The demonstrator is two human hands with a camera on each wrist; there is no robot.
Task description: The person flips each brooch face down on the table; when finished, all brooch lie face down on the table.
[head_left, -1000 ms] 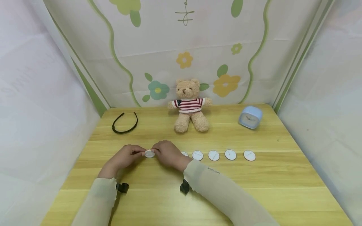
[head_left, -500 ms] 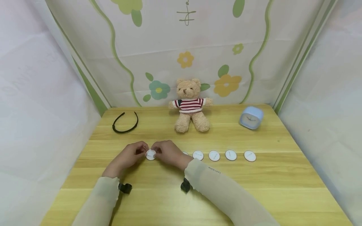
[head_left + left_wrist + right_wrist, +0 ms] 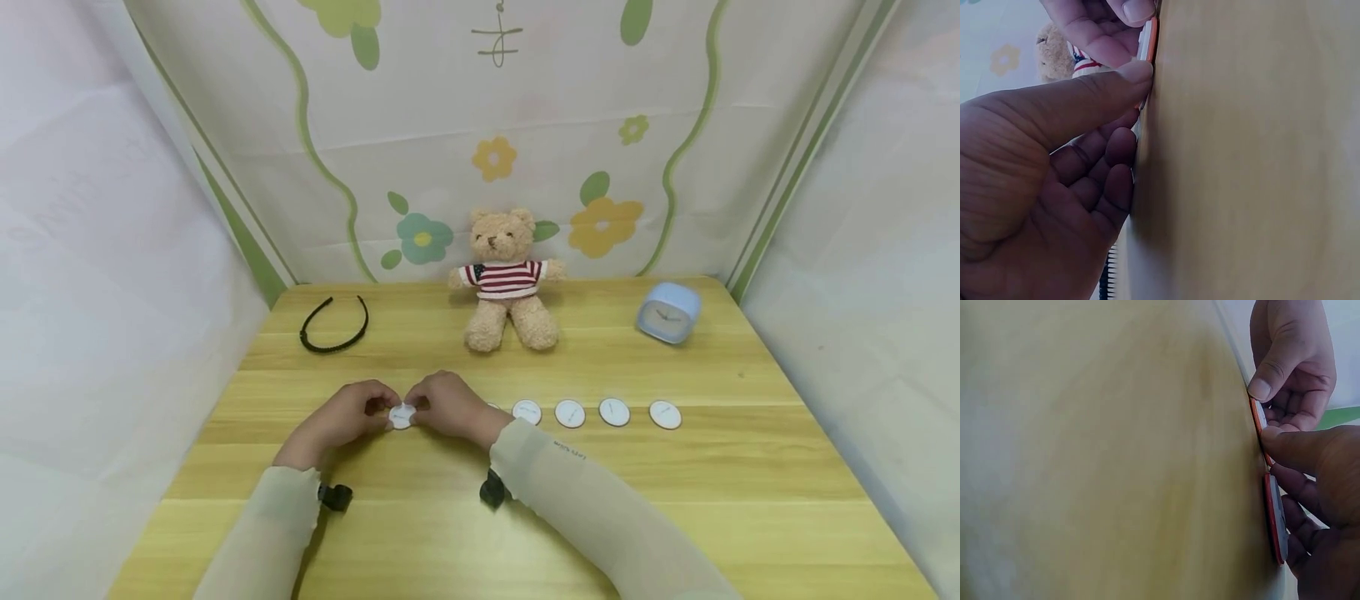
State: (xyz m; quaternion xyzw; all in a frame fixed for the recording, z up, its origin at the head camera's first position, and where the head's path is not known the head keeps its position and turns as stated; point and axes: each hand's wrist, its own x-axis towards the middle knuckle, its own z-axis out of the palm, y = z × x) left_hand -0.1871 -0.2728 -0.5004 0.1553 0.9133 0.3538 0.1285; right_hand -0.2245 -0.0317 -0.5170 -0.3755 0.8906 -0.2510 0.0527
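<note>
A white round disc (image 3: 402,416) with marks on its face lies on the table between my hands in the head view. My left hand (image 3: 348,414) holds its left side, thumb near and index finger at the far edge. From the other side my right hand (image 3: 453,406) pinches the same disc. In the left wrist view, the left thumb (image 3: 1135,72) presses on the disc's orange rim (image 3: 1152,40). A second disc (image 3: 1275,519), red-edged, stands beside the right fingers in the right wrist view; the right forearm partly hides it in the head view.
Several like discs (image 3: 570,413) form a row to the right. Behind them are a black headband (image 3: 333,346), a teddy bear (image 3: 507,279) in a striped shirt, and a blue alarm clock (image 3: 669,313). A flowered cloth (image 3: 420,125) backs the wooden table (image 3: 420,533).
The held disc has gone from a tilted look to flatter on the table and slid slightly nearer. My left index finger has shifted from its left side to its far edge.
</note>
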